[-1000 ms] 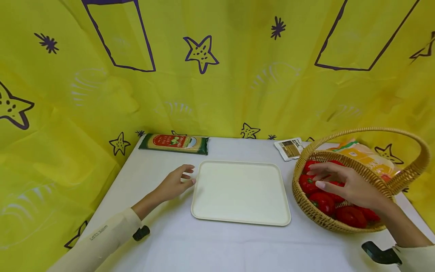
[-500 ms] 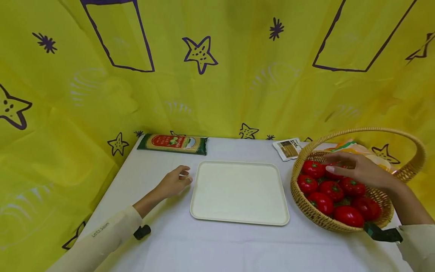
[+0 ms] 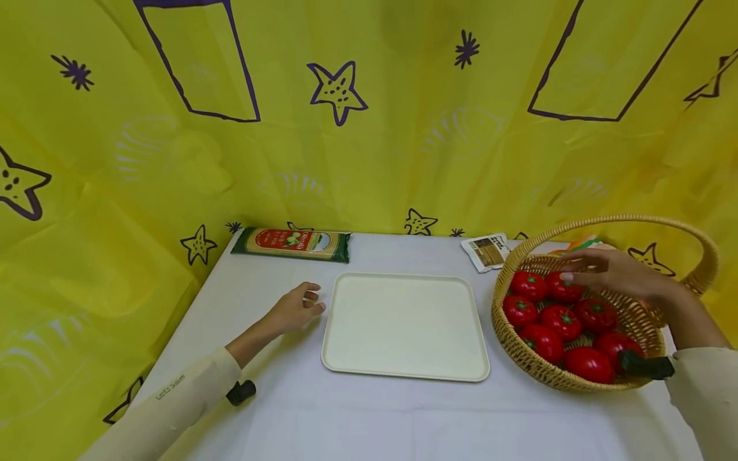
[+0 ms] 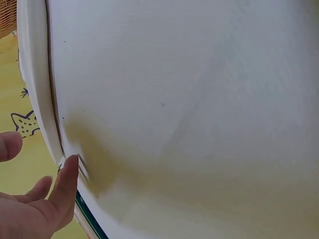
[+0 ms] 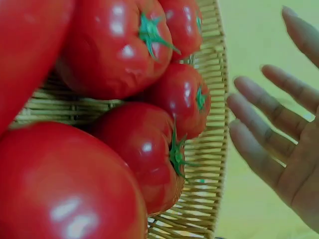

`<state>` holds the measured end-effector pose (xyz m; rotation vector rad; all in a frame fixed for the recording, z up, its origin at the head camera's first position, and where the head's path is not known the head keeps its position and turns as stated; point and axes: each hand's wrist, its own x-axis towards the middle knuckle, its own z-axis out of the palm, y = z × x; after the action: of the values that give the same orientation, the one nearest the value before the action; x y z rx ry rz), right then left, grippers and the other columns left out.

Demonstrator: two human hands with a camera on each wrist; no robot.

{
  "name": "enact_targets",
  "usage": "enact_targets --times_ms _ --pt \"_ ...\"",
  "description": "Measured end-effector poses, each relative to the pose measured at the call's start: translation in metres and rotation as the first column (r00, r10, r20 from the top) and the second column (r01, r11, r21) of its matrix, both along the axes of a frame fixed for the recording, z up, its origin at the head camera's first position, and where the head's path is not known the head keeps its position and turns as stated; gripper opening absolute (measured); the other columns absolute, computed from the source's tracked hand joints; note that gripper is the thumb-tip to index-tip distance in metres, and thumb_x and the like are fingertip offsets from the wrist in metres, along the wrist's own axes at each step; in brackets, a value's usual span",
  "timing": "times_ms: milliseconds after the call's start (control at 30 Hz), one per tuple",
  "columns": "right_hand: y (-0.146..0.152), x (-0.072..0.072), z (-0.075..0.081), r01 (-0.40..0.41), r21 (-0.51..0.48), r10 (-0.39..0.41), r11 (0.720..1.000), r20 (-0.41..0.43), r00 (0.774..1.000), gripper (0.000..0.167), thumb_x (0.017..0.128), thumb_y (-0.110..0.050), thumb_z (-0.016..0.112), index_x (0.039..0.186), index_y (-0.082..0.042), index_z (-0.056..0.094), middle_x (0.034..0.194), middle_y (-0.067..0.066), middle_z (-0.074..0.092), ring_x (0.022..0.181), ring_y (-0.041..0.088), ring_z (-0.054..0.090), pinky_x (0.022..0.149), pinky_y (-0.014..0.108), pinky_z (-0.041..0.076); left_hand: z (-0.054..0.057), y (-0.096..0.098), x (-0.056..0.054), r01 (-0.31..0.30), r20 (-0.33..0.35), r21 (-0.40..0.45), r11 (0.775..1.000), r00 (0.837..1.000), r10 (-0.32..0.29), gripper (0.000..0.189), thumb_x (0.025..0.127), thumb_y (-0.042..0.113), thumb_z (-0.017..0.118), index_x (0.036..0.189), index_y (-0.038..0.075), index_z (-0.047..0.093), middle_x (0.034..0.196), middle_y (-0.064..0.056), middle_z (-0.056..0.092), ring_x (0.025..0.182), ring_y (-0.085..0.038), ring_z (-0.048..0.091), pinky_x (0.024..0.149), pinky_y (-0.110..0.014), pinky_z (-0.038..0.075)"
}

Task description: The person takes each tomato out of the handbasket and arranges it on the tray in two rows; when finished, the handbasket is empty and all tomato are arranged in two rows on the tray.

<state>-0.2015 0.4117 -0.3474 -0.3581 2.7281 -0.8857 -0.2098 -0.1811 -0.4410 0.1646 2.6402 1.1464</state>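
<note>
My right hand (image 3: pixel 619 275) hovers over the back right of a wicker basket (image 3: pixel 504 342), beneath its arched handle. Several shiny red tomatoes (image 3: pixel 561 322) with green stem tops lie inside. In the right wrist view, the fingers of that hand (image 5: pixel 289 134) are spread, holding nothing, beyond the basket rim (image 5: pixel 219 144). A cream rectangular tray (image 3: pixel 406 326) sits mid-table with nothing on it. Just left of its edge is my left hand (image 3: pixel 296 308), fingers loosely bent and holding nothing. The left wrist view shows the hand (image 4: pixel 42 211) near the tray's rim (image 4: pixel 37 74).
A green and red packet (image 3: pixel 294 244) lies at the back left of the table. Toward the back right is a small white sachet (image 3: pixel 487 251). An orange and white bag (image 3: pixel 590 243) is mostly hidden behind the basket. Yellow patterned cloth (image 3: pixel 369 160) hangs behind.
My right hand has moved back and to the right over the basket, uncovering more tomatoes and covering much of the bag. The left hand stays beside the tray.
</note>
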Motion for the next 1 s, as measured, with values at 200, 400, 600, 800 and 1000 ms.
enact_targets --times_ms 200,400,600,800,1000 --pt "0.007 -0.008 -0.005 -0.005 -0.001 0.005 1.000 0.035 0.999 0.058 0.102 -0.024 0.058 0.145 0.009 0.040 0.137 0.037 0.049 0.109 0.031 0.065 0.075 0.038 0.059 -0.001 0.002 -0.001 -0.018 0.077 0.100 0.995 0.997 0.010 0.052 0.097 0.017 0.063 0.142 -0.003 0.046 0.133 -0.023 0.057 0.116 -0.033 0.060 0.085 -0.038 0.059" --pt "0.009 -0.009 -0.008 0.026 0.026 -0.027 0.999 0.037 0.999 0.060 0.101 -0.028 0.060 0.144 0.009 0.042 0.143 0.036 0.040 0.125 0.058 0.043 0.089 0.062 0.052 -0.002 0.005 -0.003 -0.049 0.127 0.170 0.984 0.992 0.027 0.052 0.097 0.016 0.063 0.142 -0.003 0.045 0.131 -0.023 0.057 0.104 -0.027 0.065 0.080 -0.035 0.061" --pt "0.015 -0.009 -0.014 0.027 0.033 -0.029 0.999 0.064 0.998 0.062 0.100 -0.028 0.061 0.146 0.008 0.040 0.144 0.037 0.038 0.123 0.054 0.048 0.082 0.048 0.057 -0.002 0.013 -0.003 -0.089 0.196 0.247 0.965 0.980 0.041 0.053 0.096 0.012 0.064 0.143 -0.004 0.044 0.129 -0.022 0.056 0.099 -0.024 0.065 0.081 -0.034 0.062" --pt "0.019 -0.010 -0.019 0.031 -0.014 -0.028 0.999 0.162 0.986 0.067 0.102 -0.030 0.057 0.148 0.011 0.033 0.147 0.041 0.036 0.122 0.053 0.053 0.085 0.051 0.059 -0.003 0.017 -0.003 -0.106 0.232 0.278 0.955 0.972 0.040 0.055 0.095 0.009 0.066 0.143 -0.005 0.043 0.129 -0.023 0.054 0.096 -0.023 0.065 0.079 -0.033 0.062" --pt "0.020 -0.008 -0.021 0.046 -0.011 -0.043 0.999 0.157 0.987 0.066 0.101 -0.030 0.059 0.147 0.011 0.036 0.145 0.040 0.040 0.117 0.046 0.059 0.082 0.043 0.061 -0.003 0.018 -0.004 -0.108 0.243 0.259 0.960 0.969 0.043 0.055 0.094 0.008 0.067 0.142 -0.005 0.044 0.128 -0.022 0.054 0.095 -0.023 0.064 0.079 -0.033 0.062"
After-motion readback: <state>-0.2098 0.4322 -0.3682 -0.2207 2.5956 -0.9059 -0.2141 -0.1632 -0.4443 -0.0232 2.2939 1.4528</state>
